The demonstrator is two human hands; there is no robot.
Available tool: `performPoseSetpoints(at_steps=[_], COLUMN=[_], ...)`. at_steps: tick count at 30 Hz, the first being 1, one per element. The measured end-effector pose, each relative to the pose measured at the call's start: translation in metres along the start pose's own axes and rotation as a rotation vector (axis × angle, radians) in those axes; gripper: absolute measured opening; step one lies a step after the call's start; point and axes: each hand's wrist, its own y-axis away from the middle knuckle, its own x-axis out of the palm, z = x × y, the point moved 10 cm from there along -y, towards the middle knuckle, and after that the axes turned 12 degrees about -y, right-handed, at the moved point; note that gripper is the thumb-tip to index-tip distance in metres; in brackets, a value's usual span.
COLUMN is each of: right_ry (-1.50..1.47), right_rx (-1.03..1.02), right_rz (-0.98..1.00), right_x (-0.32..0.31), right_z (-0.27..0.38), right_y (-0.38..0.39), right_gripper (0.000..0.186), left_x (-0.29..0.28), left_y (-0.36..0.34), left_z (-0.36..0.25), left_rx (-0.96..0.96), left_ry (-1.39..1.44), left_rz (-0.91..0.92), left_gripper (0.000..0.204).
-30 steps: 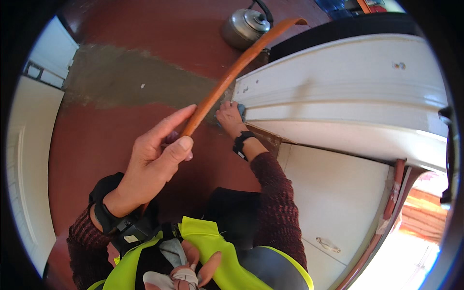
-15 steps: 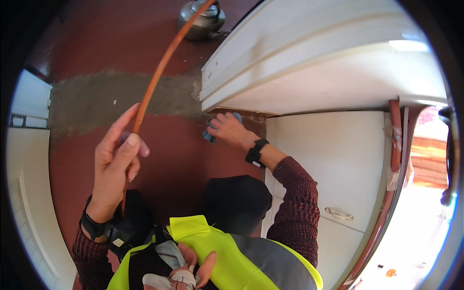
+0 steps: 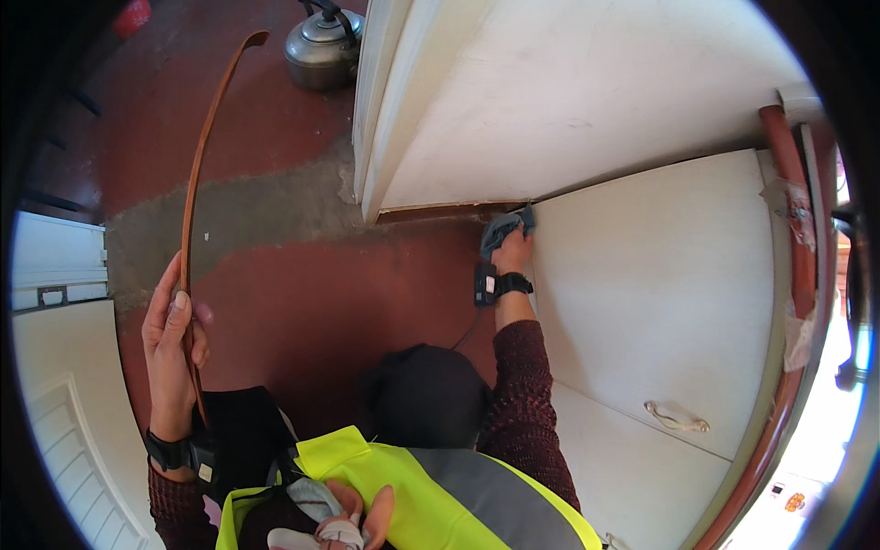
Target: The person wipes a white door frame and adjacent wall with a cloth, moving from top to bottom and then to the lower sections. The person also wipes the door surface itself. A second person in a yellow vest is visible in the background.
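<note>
My left hand [image 3: 174, 339] is closed around a long, thin brown stick [image 3: 195, 174], gripped near its lower part. The stick rises upright, bows slightly and bends over at its top end. Over at the right, my right hand [image 3: 511, 254] presses a blue-grey cloth [image 3: 502, 231] into the corner where the white panel's foot [image 3: 440, 207] meets the white cupboard [image 3: 651, 293]. The fingers are partly hidden by the cloth. Dark straps with small boxes sit on both wrists.
A metal kettle [image 3: 321, 60] stands on the red floor [image 3: 339, 284] beyond the panel's end. A grey bare strip [image 3: 275, 209] crosses that floor. White doors [image 3: 69, 394] line the left side. A brown pipe [image 3: 796, 220] runs along the cupboard's right, near a metal handle [image 3: 676, 418].
My right hand has moved right with the cloth, from the floor near the panel's end into the corner by the cupboard. The stick has shifted left and its bent tip now shows.
</note>
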Motion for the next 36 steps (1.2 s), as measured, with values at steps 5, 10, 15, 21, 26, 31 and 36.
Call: performPoseSetpoints(at_steps=[5,10,15,21,26,31,36], right_ry=[-0.070,0.228,0.424,0.412,0.206,0.004,0.237], right_rx=[0.038,-0.046,0.015,0.363,0.235,-0.011,-0.126], right_rz=[0.003,0.014,0.165,0.604,0.362,0.188,0.065], right_x=[0.031,0.046,0.080,0.095,0.036,0.030,0.044], right_z=[-0.027,-0.051,-0.089,-0.135,-0.072,-0.002,-0.002], right_y=[-0.012,0.037,0.128,0.200,0.096,0.007,0.013], right_gripper=[0.033,0.039,0.038,0.023,0.020,0.028,0.037], left_x=[0.004,0.008,0.006,0.009,0.007,0.010,0.017], left_y=[0.004,0.003,0.004,0.008,0.006,0.003,0.005], left_z=[0.009,0.008,0.004,-0.001,-0.003,-0.001,0.001], left_rx=[-0.046,-0.016,0.011,0.004,0.028,0.023,-0.020], left_ry=[-0.015,-0.012,-0.027,-0.013,0.038,0.031,0.003], left_rz=[-0.018,0.024,0.030,0.024,0.003,0.019,0.015], left_gripper=[0.047,0.047,0.047,0.047,0.047,0.047,0.048])
